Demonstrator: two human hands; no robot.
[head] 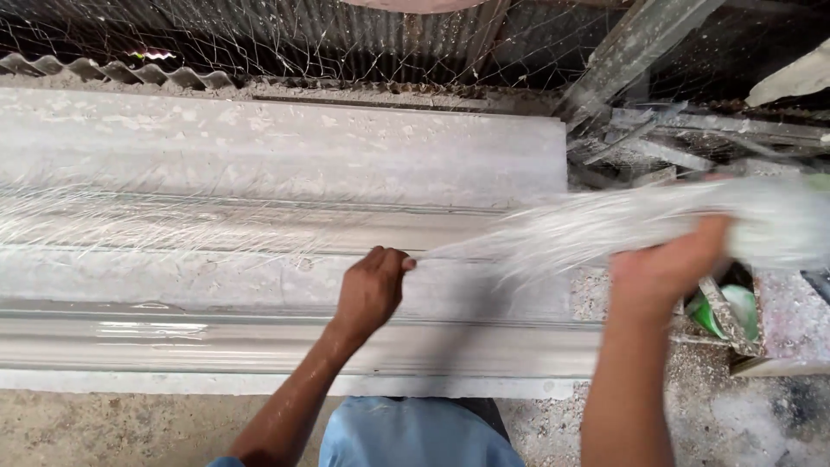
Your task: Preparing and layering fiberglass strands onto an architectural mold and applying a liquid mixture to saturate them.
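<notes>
Gripping fibre bundle (605, 227) | axis left-right | left hand (370, 290) pinches tip | right hand (666, 268) clamps it

- Behind the bench I saw a dark corrugated metal wall (415, 35) with wire netting (216, 39) strung across it.
- Grey timber beams (631, 39) leaned at upper right.
- The dusty concrete floor (104, 428) lay below, in soft daylight.

1. Fibre bundle (622, 220) pinched in the fingers (393, 259): shiny white, fine streaky strands.
2. Long moulded slab (259, 156) under the fingers: pale grey, chalky white blotches, glossy wet grey along the near groove.
3. Right of the fingers, a green scrap (705, 313).
4. Blue cloth (406, 432) below, nearest the camera.
5. Floor (104, 428): dusty beige-grey.
</notes>
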